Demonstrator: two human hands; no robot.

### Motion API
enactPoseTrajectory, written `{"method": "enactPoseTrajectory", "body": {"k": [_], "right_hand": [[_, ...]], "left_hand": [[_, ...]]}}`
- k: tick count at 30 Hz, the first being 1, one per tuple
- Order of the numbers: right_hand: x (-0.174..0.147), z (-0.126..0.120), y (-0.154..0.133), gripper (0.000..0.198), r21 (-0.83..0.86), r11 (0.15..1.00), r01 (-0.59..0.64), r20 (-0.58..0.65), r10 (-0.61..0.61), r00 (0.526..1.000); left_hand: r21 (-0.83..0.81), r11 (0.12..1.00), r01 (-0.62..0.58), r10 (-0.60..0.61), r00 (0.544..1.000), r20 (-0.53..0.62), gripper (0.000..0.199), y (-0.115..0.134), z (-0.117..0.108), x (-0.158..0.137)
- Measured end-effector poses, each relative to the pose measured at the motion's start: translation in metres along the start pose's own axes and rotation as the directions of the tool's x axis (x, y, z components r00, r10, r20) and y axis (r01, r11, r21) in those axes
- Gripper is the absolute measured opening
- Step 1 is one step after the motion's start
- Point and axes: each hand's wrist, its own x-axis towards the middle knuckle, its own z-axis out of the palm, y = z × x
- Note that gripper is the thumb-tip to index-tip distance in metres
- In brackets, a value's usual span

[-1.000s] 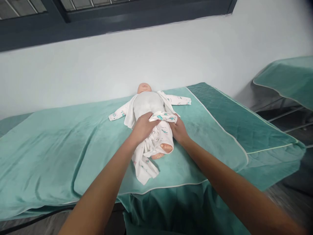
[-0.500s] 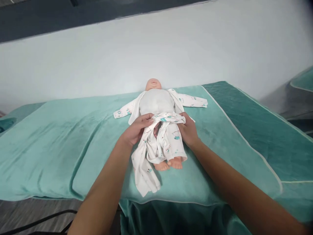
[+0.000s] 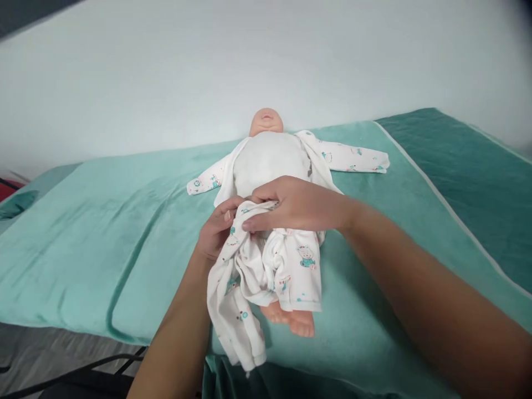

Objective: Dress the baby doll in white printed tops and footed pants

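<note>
- In the head view, the doll [image 3: 270, 159] lies on its back on the light green mat [image 3: 145, 233], feet toward the wearer and head near the wall [image 3: 199, 61], an arrangement that seems to put its waist and legs within easy reach of both hands.
- The printed trousers [image 3: 306, 260] lie over the doll's lower body, below the white torso, their waist end up between the hands.
- The right hand [image 3: 295, 204] crosses in front of the doll's belly and pinches the upper edge of the trousers, thumb on the near side and fingers beyond; this probably keeps the edge raised and spread.
- The left hand [image 3: 216, 228] grasps the same edge just beside it, likely as a steadying hold; part of its grip is hidden by cloth.
- One trouser leg [image 3: 241, 321] hangs loose toward the mat's near edge, apparently because no foot fills its end.
- The feet [image 3: 302, 323] show close together below the cloth, one of them under the other leg's hem; how the limbs run inside the bunched fabric cannot be told.
- The matching jacket [image 3: 353, 158] lies open with sleeves spread to both sides, which leaves the torso uncovered and keeps its front panels mostly apart from the hands.
</note>
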Motion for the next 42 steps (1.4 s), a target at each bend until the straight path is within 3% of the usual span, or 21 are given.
{"method": "enactPoseTrajectory", "body": {"k": [4, 6, 12, 17, 21, 25, 30, 35, 42], "right_hand": [[0.003, 0.003, 0.024, 0.030, 0.375, 0.927, -0.006, -0.186, 0.081, 0.979], [0.001, 0.005, 0.029, 0.031, 0.482, 0.876, -0.008, -0.234, 0.138, 0.962], [0.002, 0.011, 0.021, 0.031, 0.615, 0.787, -0.048, -0.253, 0.255, 0.933], [-0.001, 0.014, 0.024, 0.033, 0.748, 0.663, -0.015, -0.175, 0.219, 0.960], [-0.002, 0.016, 0.025, 0.036, 0.690, 0.723, -0.031, -0.166, 0.199, 0.966], [-0.002, 0.018, 0.023, 0.035, 0.612, 0.789, -0.044, -0.170, 0.186, 0.968], [-0.004, 0.012, 0.023, 0.031, 0.509, 0.860, 0.038, -0.147, 0.044, 0.988], [-0.007, 0.008, 0.028, 0.035, 0.512, 0.859, -0.020, -0.060, 0.059, 0.996], [-0.007, 0.008, 0.027, 0.036, 0.546, 0.835, -0.061, 0.041, 0.046, 0.998]], "left_hand": [[0.107, 0.988, 0.111, -0.094, 0.984, -0.153, 0.042, 0.002, 0.008, 0.001], [0.138, 0.978, 0.159, -0.137, 0.977, -0.161, 0.049, 0.002, 0.009, 0.002], [0.102, 0.981, 0.166, -0.161, 0.985, -0.057, 0.056, 0.000, 0.002, 0.002], [0.051, 0.986, 0.161, -0.157, 0.985, -0.076, 0.051, 0.003, 0.005, 0.002], [0.070, 0.979, 0.190, -0.186, 0.981, -0.061, 0.053, 0.005, 0.010, 0.002], [0.019, 0.991, 0.133, -0.128, 0.977, -0.172, 0.050, 0.005, 0.013, 0.001], [-0.067, 0.996, 0.052, -0.066, 0.973, -0.220, 0.045, 0.003, 0.016, 0.001], [-0.088, 0.996, 0.003, -0.023, 0.973, -0.229, 0.046, 0.002, 0.018, 0.002], [-0.067, 0.997, 0.035, -0.049, 0.973, -0.224, 0.042, 0.003, 0.016, 0.002]]}}
